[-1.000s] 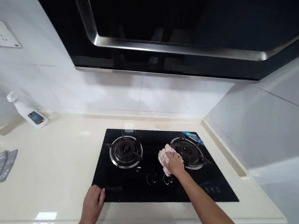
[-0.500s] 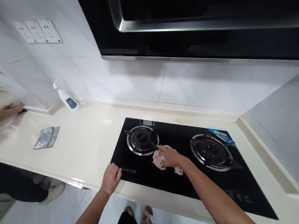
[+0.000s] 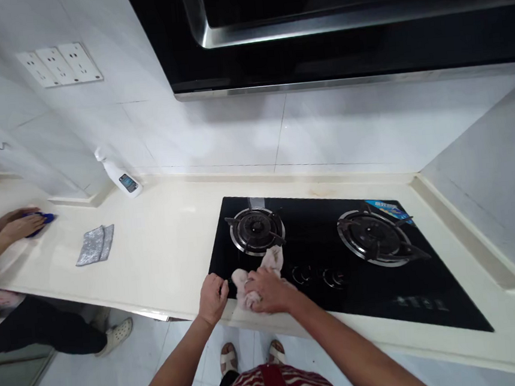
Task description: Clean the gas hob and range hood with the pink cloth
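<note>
My right hand (image 3: 266,289) presses a crumpled pale pink cloth (image 3: 270,259) onto the front left part of the black glass gas hob (image 3: 374,291), just in front of the left burner (image 3: 255,231). My left hand (image 3: 212,298) rests on the hob's front left corner and the cream countertop (image 3: 163,249), its fingers curled, holding nothing. The two hands are almost touching. The right burner (image 3: 372,237) and the control knobs (image 3: 321,276) lie to the right of my right hand.
A black range hood (image 3: 315,26) hangs above the hob. A white spray bottle (image 3: 121,179) leans at the wall and a grey cloth (image 3: 95,244) lies on the counter. At far left another person's hand (image 3: 21,225) holds a blue cloth (image 3: 46,218). Wall sockets (image 3: 59,65) are above.
My right hand has dragged the pink cloth from beside the right burner leftward to the hob's front left corner. My left hand stayed at that corner. The other person's hand came into view.
</note>
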A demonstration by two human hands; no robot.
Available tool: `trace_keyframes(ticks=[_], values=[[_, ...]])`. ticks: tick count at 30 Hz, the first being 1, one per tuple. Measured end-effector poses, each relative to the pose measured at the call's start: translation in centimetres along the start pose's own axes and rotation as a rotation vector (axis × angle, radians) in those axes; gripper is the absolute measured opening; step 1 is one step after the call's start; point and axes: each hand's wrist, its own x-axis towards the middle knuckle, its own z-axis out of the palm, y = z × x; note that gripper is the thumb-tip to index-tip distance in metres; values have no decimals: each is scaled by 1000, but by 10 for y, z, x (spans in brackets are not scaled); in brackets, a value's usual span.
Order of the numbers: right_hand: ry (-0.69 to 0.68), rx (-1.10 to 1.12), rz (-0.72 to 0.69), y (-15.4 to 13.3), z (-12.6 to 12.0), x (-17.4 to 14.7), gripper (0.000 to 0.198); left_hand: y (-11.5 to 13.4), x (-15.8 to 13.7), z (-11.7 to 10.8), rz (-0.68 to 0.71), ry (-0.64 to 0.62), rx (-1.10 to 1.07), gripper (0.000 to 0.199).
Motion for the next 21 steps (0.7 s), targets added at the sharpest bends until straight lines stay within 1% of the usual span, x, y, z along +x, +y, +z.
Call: trace_keyframes(ticks=[2, 4, 5, 7, 9, 11, 14, 16, 18, 19, 21], values=[[29, 19, -35, -35, 15, 10, 37, 1, 2, -4, -54, -10, -58, 35], [54, 46, -65, -63, 28, 15, 36, 2, 2, -10, -120, -25, -120, 35], [60, 72, -66, -72, 33, 14, 36, 2, 1, -14, -153, -37, -151, 35], [49, 163, -17, -81, 42, 5, 36, 1, -2, -25, -207, -72, -210, 36], [34, 298, 92, -79, 50, -14, 36, -1, -9, -39, -246, -111, -258, 37], [47, 468, 253, -71, 60, -42, 34, -5, -16, -53, -277, -141, -291, 39], [103, 868, 508, -60, 79, -93, 30, -9, -24, -72, -354, -171, -375, 41], [187, 1157, 653, -56, 92, -124, 35, -10, -27, -79, -406, -202, -446, 41], [339, 1346, 767, -52, 98, -148, 40, -8, -26, -82, -423, -242, -496, 42], [436, 1404, 797, -51, 97, -156, 43, -6, -25, -82, -419, -261, -510, 42], [632, 1478, 798, -44, 89, -171, 49, -2, -23, -80, -402, -297, -529, 43]])
